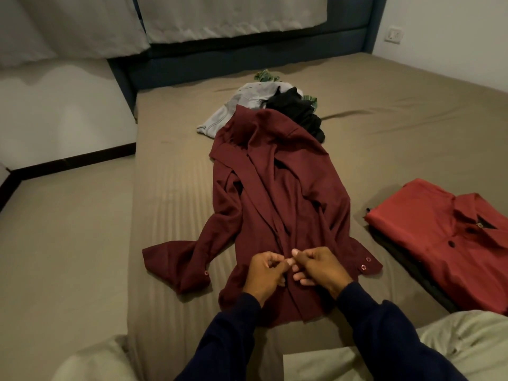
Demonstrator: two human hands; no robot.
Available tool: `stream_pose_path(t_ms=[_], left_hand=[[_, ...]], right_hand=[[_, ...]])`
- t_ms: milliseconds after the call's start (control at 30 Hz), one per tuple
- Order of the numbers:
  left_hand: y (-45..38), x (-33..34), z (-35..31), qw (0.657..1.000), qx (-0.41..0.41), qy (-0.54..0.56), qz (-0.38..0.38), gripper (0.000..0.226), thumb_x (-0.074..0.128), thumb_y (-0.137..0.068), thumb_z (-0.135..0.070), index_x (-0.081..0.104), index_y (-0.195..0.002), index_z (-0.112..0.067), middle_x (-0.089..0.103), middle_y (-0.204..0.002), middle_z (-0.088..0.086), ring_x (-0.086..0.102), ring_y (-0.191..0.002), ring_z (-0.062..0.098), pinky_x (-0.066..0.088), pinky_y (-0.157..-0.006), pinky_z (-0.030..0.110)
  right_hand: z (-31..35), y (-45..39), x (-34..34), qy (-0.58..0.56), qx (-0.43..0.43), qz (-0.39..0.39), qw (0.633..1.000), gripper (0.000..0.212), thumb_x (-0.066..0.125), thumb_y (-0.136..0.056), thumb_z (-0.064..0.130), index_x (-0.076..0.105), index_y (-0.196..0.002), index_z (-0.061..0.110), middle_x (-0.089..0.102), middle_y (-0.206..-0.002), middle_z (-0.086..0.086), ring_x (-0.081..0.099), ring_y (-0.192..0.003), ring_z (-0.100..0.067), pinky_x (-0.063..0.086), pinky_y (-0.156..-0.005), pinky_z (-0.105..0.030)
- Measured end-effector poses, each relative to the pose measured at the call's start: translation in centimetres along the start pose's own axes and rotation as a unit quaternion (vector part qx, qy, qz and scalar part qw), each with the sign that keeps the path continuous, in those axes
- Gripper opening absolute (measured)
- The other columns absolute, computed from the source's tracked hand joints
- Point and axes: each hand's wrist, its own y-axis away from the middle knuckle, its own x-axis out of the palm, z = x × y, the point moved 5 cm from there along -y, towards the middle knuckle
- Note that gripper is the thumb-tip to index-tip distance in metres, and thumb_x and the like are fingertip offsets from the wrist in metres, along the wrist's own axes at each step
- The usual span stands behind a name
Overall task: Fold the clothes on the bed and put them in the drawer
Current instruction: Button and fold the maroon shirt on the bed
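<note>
A maroon long-sleeved shirt (277, 193) lies lengthwise on the tan bed (398, 133), collar far, hem near me. Its sleeves spread out left and right near the hem, cuffs showing small buttons. My left hand (265, 273) and my right hand (319, 268) meet over the shirt's front placket near the hem, fingers curled and pinching the fabric edges together. A folded red shirt (439, 237) rests on a dark folded garment at the right. Beyond the collar sits a heap: a grey garment (242, 105), a black garment (297, 108) and a green patterned piece (265, 75).
The bed's dark blue headboard (247, 53) stands at the back with white pillows (220, 15) leaning on it. The bed's left edge drops to a tan floor (63, 243). A wall socket (393, 34) is at the top right. My knees show at the bottom.
</note>
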Motion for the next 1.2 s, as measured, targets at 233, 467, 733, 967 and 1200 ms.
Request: stream_pose_path(t_ms=[233,467,733,967,1200], left_hand=[[-1.9,-0.1,-2.7,0.968,0.080,-0.224,0.078,0.020,0.064,-0.082,-0.019,0.065,-0.069,-0.003,0.063,-0.057,0.003,0.055,-0.050,0.012,0.048,-0.053,0.035],[-5.2,-2.1,-4.0,0.957,0.074,-0.256,-0.117,0.013,0.065,-0.087,-0.011,0.077,-0.091,-0.009,0.076,-0.084,0.004,0.071,-0.077,0.020,0.059,-0.077,0.037],[-6.7,-0.5,-5.0,0.958,0.066,-0.255,-0.111,0.021,0.072,-0.086,-0.040,0.079,-0.099,-0.025,0.077,-0.093,-0.008,0.071,-0.082,0.011,0.058,-0.079,0.034],[-7.4,1.8,-6.0,0.913,0.054,-0.386,-0.118,0.034,0.070,-0.087,-0.041,0.068,-0.121,-0.036,0.072,-0.109,-0.010,0.066,-0.106,0.019,0.054,-0.087,0.034],[-8.5,2.6,-6.7,0.912,0.039,-0.398,-0.091,0.020,0.068,-0.085,-0.035,0.073,-0.104,-0.031,0.073,-0.108,-0.001,0.067,-0.103,0.027,0.053,-0.083,0.035]], right_hand=[[5.7,-2.8,1.1,0.195,-0.218,-0.144,0.945,0.026,0.076,-0.086,0.022,0.061,-0.106,0.015,0.065,-0.093,0.002,0.064,-0.080,-0.012,0.048,-0.068,-0.014],[4.3,-7.2,0.4,0.233,-0.150,-0.087,0.957,0.017,0.082,-0.083,0.028,0.075,-0.093,0.016,0.069,-0.082,0.002,0.063,-0.079,-0.011,0.042,-0.062,-0.012],[3.7,-6.5,-2.1,-0.104,-0.057,-0.022,0.993,0.024,0.077,-0.087,0.033,0.079,-0.087,0.009,0.074,-0.082,-0.007,0.064,-0.068,-0.017,0.055,-0.067,-0.030],[4.2,-6.6,-6.2,-0.005,-0.059,-0.205,0.977,0.013,0.082,-0.082,0.030,0.076,-0.082,0.019,0.075,-0.077,0.002,0.072,-0.076,-0.019,0.061,-0.078,-0.042],[8.1,-1.9,-3.8,0.376,-0.327,-0.382,0.778,0.014,0.078,-0.076,0.020,0.065,-0.076,0.017,0.059,-0.078,-0.005,0.056,-0.072,-0.028,0.046,-0.054,-0.036]])
